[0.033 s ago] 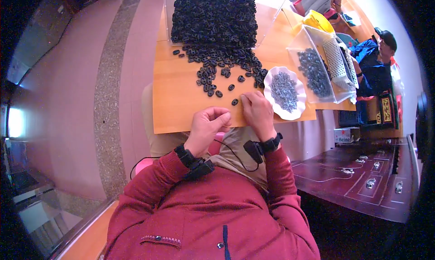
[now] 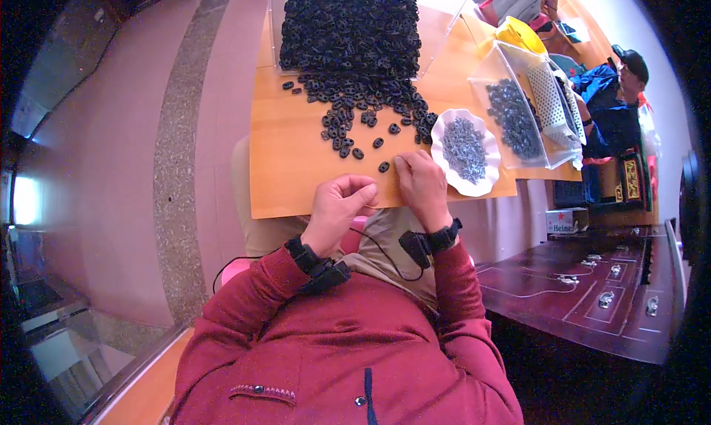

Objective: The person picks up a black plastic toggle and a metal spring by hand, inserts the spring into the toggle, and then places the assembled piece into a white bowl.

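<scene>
My left hand (image 2: pixel 342 204) is closed at the near edge of the table, thumb pressed to the curled fingers. Whatever it may hold is hidden. To its right, my right hand (image 2: pixel 423 186) rests low over the wood with bent fingers drawn together; I cannot make out anything in them. Just left of its fingertips lies a single small black oval piece with holes (image 2: pixel 384 166), apart from the hand. Beyond, loose black pieces (image 2: pixel 341 125) spread out from a large heap. A white scalloped dish (image 2: pixel 491 179) of small shiny metal parts (image 2: pixel 464 149) stands beside my right hand.
A clear bin (image 2: pixel 277 25) heaped with black pieces (image 2: pixel 348 29) stands at the back of the table (image 2: pixel 285 173). On the right are a clear box (image 2: pixel 549 155) of dark parts, a white perforated basket (image 2: pixel 548 99) and a yellow container (image 2: pixel 521 34). Another person (image 2: pixel 618 103) sits farther right.
</scene>
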### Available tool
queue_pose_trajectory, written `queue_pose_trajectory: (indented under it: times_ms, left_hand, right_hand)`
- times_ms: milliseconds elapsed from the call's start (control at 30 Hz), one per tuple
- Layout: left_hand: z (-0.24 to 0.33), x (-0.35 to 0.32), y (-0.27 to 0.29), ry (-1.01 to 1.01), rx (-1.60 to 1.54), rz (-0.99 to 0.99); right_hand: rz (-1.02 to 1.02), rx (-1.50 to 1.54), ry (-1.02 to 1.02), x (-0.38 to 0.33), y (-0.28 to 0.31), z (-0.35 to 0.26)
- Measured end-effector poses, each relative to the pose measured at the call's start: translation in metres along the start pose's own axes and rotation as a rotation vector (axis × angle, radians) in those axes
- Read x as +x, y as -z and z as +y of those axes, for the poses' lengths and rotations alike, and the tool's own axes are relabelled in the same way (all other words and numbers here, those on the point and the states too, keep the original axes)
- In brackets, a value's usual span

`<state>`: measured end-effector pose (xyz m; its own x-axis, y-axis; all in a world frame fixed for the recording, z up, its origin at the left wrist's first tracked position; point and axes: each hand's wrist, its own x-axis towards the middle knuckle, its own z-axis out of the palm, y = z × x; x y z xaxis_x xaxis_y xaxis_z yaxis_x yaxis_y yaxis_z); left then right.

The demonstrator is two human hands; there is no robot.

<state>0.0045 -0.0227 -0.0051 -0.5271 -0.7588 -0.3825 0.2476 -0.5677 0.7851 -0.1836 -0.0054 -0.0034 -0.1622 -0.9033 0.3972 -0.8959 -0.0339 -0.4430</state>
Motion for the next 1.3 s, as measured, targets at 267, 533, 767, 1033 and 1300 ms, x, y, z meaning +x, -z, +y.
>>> queue_pose_trajectory:
  times_ms: [267,533,767,1033,1300]
  left_hand:
    - [0.001,-0.004,-0.01,-0.078,0.01,-0.02]
    - [0.003,-0.005,-0.007,-0.08,0.09,-0.145]
    - [-0.001,-0.006,-0.009,-0.163,0.089,-0.214]
    - [-0.005,-0.003,-0.008,-0.141,0.06,-0.12]
    - [-0.005,-0.002,-0.004,-0.113,0.0,-0.104]
  right_hand:
    - [-0.348,0.948,-0.422,-0.018,0.026,-0.035]
    - [-0.45,1.29,-0.534,-0.027,0.03,-0.025]
    - [-0.428,1.236,-0.588,-0.028,0.037,-0.03]
    - [-0.376,1.116,-0.502,-0.03,0.032,-0.033]
    - [-0.144,0.501,-0.105,-0.038,0.044,-0.024]
